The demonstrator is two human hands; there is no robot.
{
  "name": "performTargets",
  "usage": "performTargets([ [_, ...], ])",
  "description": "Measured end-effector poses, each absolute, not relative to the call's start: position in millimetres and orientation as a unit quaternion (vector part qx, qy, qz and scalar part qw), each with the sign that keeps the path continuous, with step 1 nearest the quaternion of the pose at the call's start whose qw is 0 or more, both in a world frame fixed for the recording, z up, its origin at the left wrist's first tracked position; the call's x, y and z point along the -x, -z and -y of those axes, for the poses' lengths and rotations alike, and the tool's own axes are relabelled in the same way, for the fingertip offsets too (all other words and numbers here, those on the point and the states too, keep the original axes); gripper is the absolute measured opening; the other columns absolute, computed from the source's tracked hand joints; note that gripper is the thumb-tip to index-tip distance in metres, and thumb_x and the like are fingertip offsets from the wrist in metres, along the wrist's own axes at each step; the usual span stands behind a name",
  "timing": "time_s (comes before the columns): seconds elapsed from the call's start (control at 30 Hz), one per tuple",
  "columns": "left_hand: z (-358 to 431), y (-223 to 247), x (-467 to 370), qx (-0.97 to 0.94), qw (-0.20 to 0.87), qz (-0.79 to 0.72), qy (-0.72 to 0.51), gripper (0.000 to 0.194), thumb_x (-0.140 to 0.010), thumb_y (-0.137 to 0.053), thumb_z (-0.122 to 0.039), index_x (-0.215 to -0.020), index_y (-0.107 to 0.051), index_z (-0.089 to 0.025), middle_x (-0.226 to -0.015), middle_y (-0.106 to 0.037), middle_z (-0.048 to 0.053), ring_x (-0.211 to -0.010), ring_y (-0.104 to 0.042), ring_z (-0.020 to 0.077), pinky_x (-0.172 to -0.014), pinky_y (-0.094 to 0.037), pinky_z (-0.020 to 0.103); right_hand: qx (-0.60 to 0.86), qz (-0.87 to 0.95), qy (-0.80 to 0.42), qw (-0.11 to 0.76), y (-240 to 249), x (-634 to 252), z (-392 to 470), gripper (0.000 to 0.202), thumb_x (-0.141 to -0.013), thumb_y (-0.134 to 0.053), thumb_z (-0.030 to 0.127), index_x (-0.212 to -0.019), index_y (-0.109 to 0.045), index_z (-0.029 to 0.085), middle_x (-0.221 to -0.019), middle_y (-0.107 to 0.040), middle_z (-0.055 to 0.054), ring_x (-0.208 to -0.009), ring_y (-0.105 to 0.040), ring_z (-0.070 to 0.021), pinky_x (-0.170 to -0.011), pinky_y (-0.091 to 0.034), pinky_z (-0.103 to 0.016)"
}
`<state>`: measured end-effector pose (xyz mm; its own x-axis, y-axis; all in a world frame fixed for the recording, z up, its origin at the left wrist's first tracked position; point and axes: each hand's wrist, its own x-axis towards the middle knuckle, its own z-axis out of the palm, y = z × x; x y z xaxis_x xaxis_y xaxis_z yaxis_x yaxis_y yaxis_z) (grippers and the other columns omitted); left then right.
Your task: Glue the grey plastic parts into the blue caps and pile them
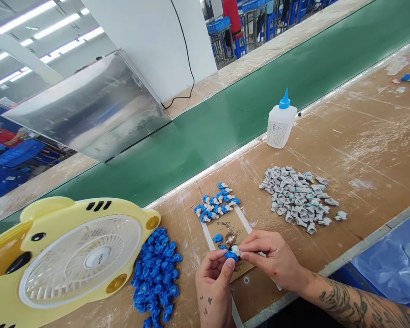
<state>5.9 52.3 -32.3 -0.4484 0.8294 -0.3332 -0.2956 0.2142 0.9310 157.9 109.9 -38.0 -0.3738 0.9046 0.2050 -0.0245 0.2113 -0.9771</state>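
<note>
Near the bottom middle, my left hand (216, 287) pinches a small blue piece (231, 255) between thumb and fingers. My right hand (276, 259) holds a small white-grey piece (236, 250) against it, and the two pieces touch. Just beyond my hands, a few loose blue pieces (217, 238) and a small round shiny dish (230, 238) rest on a taped brown board (222, 228). At the board's far end is a cluster of joined blue and white pieces (213, 209).
Blue pieces (157, 273) are heaped on the left beside a yellow fan (130, 214). Grey pieces (294, 196) form a pile on the right. A glue bottle (280, 125) stands by the green belt (205, 132). People sit in the background.
</note>
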Motion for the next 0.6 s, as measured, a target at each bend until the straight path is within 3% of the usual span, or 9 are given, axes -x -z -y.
performTargets([
  [0.1, -53, 22, -12, -0.198, 0.485, -0.609, -0.595, 0.034, -0.054, -0.095, -0.041, -0.073, -0.077, -0.019, -0.061, -0.073, 0.001, -0.056, -0.066, 0.0135, -0.058, -0.054, 0.022, 0.324, 0.674, -0.487, 0.451, 36, -159, -110, 0.025, -0.096, -0.064, 0.037, -0.088, -0.082, 0.022, -0.083, -0.077, -0.006, -0.072, -0.070, -0.0150, -0.068, -0.058, -0.022],
  [0.27, -50, 17, -11, -0.196, 0.505, -0.614, -0.574, 0.035, -0.052, -0.095, -0.040, -0.071, -0.076, -0.018, -0.058, -0.072, 0.002, -0.053, -0.066, 0.0156, -0.056, -0.054, 0.025, 0.252, 0.749, -0.468, 0.396, 29, -167, -122, 0.028, -0.098, -0.061, 0.036, -0.087, -0.080, 0.020, -0.079, -0.076, -0.007, -0.068, -0.070, -0.0139, -0.066, -0.056, -0.022],
  [0.6, -61, 23, 5, -0.201, 0.532, -0.610, -0.552, 0.036, -0.044, -0.095, -0.039, -0.067, -0.077, -0.017, -0.057, -0.073, 0.005, -0.052, -0.066, 0.0161, -0.053, -0.056, 0.026, 0.259, 0.768, -0.459, 0.362, 34, -157, -127, 0.026, -0.099, -0.060, 0.034, -0.090, -0.079, 0.020, -0.083, -0.078, -0.007, -0.074, -0.072, -0.0150, -0.070, -0.056, -0.023],
])
